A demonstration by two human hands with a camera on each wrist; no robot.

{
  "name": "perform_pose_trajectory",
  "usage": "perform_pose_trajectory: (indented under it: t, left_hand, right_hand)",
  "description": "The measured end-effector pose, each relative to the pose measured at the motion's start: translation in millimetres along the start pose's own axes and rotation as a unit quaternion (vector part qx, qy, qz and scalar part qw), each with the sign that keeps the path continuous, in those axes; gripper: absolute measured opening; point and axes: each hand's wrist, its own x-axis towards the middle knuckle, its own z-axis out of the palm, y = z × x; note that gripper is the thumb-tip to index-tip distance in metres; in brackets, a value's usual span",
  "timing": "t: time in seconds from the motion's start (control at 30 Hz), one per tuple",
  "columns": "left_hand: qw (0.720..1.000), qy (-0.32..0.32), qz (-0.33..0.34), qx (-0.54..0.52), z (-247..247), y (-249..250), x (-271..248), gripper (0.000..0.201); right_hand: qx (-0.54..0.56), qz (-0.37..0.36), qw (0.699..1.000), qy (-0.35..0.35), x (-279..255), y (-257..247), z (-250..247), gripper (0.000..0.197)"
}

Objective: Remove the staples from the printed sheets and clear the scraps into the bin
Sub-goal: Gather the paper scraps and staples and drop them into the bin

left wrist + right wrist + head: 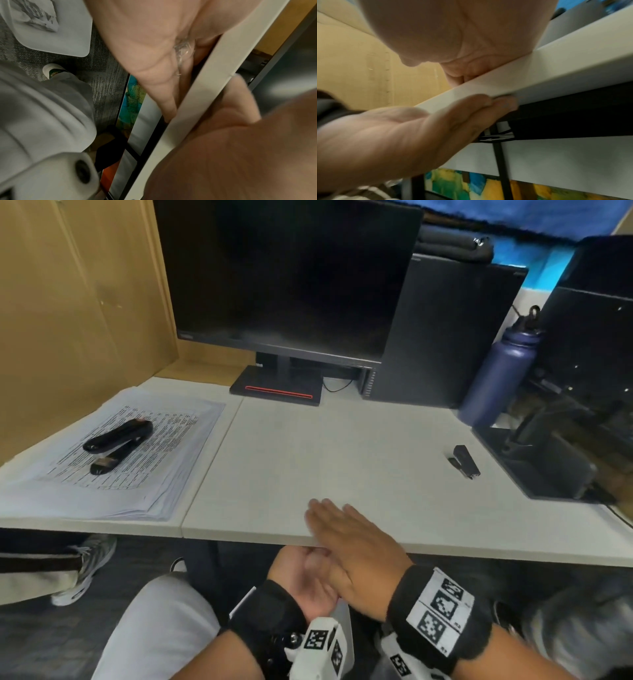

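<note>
Dense print covers the top printed sheet (pixel 126 446) at the tabletop's left edge; far too small to read; nothing else legible.

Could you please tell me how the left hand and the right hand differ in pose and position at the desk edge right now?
The right hand lies palm down, fingers straight, on top of the desk; the left hand is cupped palm up just below the desk's front edge. The left hand has small clear scraps and a staple in its palm; the right hand holds nothing. Both wear black wrist straps and meet at the same stretch of edge.
</note>
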Motion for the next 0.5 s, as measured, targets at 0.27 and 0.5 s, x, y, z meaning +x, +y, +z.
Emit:
perform_pose_trajectory:
  t: [0.27,0.5]
  left_hand:
    - [0.999,-0.036,0.02,-0.014,9.1,-2.2,2.9,0.047]
    - [0.989,0.094,-0.061,0.099,-52.6,-11.0,55.8,0.045]
  right_hand:
    - [0.072,-0.004,0.995,0.068,-34.8,35.5,2.1,0.078]
    - [-0.106,0.171,0.979,0.042,-42.4,87.9,8.3,0.087]
